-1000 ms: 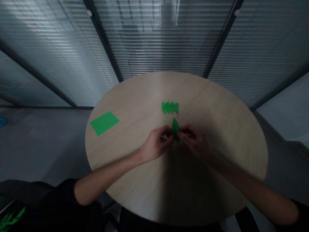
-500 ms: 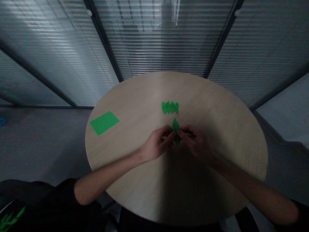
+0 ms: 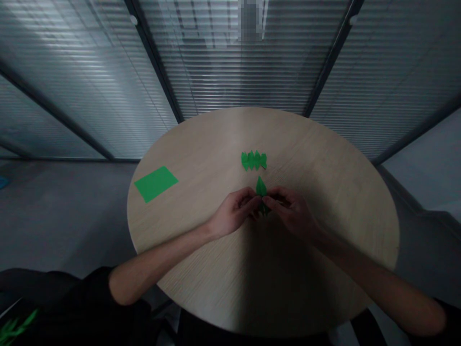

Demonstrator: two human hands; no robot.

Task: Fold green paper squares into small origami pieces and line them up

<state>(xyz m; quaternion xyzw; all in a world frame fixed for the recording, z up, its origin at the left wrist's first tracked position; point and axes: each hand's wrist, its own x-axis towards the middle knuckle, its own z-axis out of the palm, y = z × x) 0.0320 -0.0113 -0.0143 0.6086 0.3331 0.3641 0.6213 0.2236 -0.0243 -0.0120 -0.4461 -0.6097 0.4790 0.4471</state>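
Between my two hands is a small piece of folded green paper [image 3: 261, 186], its pointed, leaf-like tip facing away from me. My left hand [image 3: 238, 207] pinches it from the left with thumb and fingers. From the right, my right hand [image 3: 292, 210] pinches the same piece, the thumbs almost meeting at its middle. The lower part of the paper shows dimly below the thumbs, partly hidden by fingers and shadow. Just beyond my hands, a zigzag row of small folded green paper pieces [image 3: 254, 160] lies on the table.
A flat green paper sheet [image 3: 156, 184] lies at the left of the round wooden table [image 3: 201, 283]. Glass panels with blinds [image 3: 223, 72] stand behind the table. A blue object [image 3: 3, 182] is on the floor at far left.
The folded paper has shifted very slightly left and tilts a little differently between my fingers. Both hands keep their pinch; the row and the flat sheet have stayed put.
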